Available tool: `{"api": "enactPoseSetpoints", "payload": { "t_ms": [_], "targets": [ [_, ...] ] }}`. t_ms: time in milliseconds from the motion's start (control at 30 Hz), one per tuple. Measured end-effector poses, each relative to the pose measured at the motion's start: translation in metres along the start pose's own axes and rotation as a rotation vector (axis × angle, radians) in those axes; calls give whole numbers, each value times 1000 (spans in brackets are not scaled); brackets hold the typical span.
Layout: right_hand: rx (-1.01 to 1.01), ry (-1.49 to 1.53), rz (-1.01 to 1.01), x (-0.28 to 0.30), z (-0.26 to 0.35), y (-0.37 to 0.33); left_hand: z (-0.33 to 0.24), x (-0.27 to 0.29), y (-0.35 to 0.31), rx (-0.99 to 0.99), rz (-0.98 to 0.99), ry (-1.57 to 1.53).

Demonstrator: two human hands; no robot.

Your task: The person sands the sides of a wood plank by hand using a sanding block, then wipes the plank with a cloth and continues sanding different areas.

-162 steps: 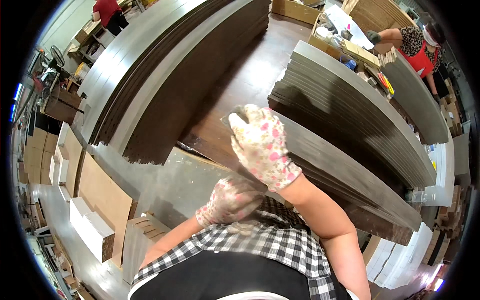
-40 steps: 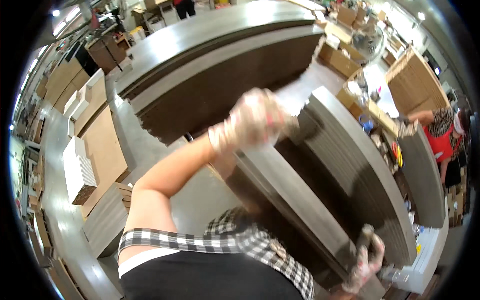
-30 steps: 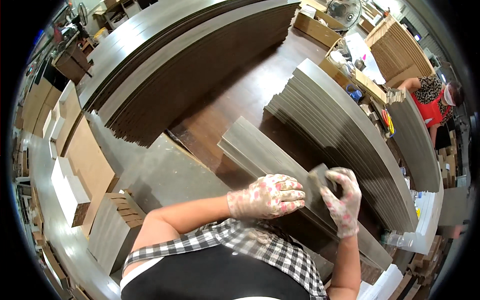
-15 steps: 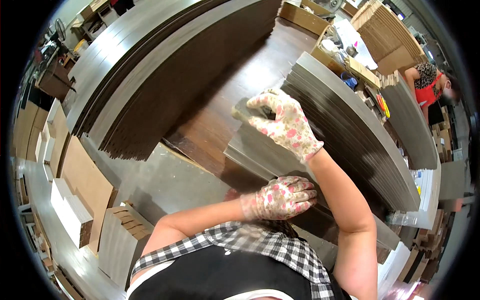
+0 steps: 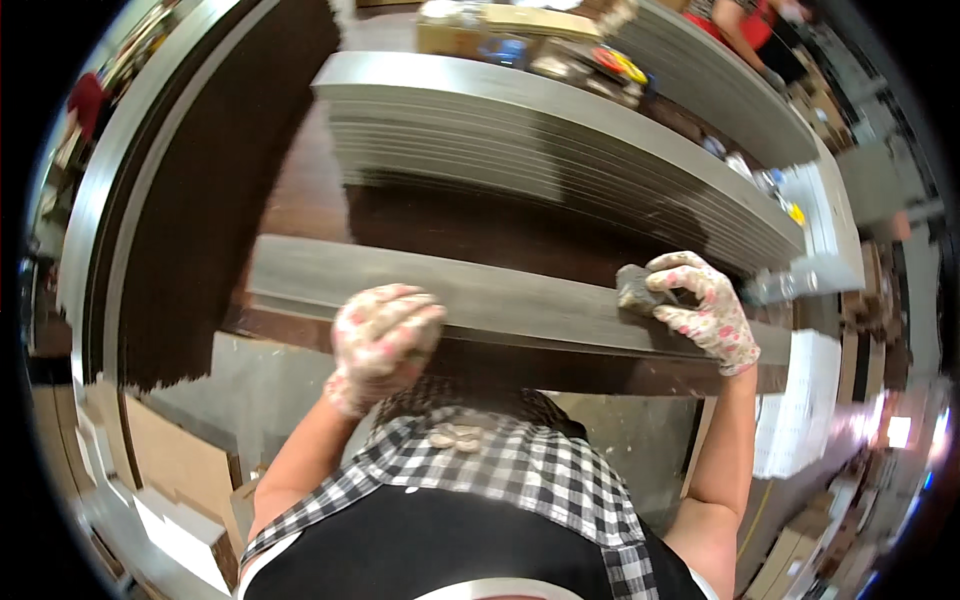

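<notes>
A long, narrow grey board [image 5: 520, 295] with wood grain lies across in front of me. My right hand [image 5: 705, 305], in a white floral glove, pinches a crumpled grey rag [image 5: 637, 290] against the board's top toward its right end. My left hand [image 5: 388, 338], in a matching glove and slightly blurred, is at the board's near edge, left of the middle. Its fingers are curled together; whether they hold anything is hidden.
Behind the board a tall stack of grey panels [image 5: 450, 140] stands on the brown table. More panels [image 5: 180, 220] rise at left. Boxes and small tools [image 5: 590, 70] lie beyond. White sheets [image 5: 800, 400] sit at right. Another person [image 5: 740, 30] works at the far right.
My view has turned to the right. The right hand has moved the rag along the board to its right end. My left hand has shifted toward the left part of the board.
</notes>
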State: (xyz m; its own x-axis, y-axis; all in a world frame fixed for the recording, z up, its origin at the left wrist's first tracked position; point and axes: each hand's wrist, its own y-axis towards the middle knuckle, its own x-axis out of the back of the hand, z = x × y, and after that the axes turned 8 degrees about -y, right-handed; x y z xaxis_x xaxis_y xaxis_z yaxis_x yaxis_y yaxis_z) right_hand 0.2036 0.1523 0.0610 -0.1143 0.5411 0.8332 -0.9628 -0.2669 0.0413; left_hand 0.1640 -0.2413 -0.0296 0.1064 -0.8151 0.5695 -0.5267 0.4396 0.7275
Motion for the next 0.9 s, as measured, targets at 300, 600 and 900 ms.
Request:
{"api": "enactPoseSetpoints", "payload": {
  "t_ms": [300,600,900],
  "targets": [
    [-577,140,-295,115,-199,-198,-20,-19,-2,227,10,224],
    [-470,-247,-414,112,-191,-210,-96,-94,53,-18,275,127],
    [-624,-154,-657,116,-250,-281,-105,-119,52,-1,216,97]
  ]
}}
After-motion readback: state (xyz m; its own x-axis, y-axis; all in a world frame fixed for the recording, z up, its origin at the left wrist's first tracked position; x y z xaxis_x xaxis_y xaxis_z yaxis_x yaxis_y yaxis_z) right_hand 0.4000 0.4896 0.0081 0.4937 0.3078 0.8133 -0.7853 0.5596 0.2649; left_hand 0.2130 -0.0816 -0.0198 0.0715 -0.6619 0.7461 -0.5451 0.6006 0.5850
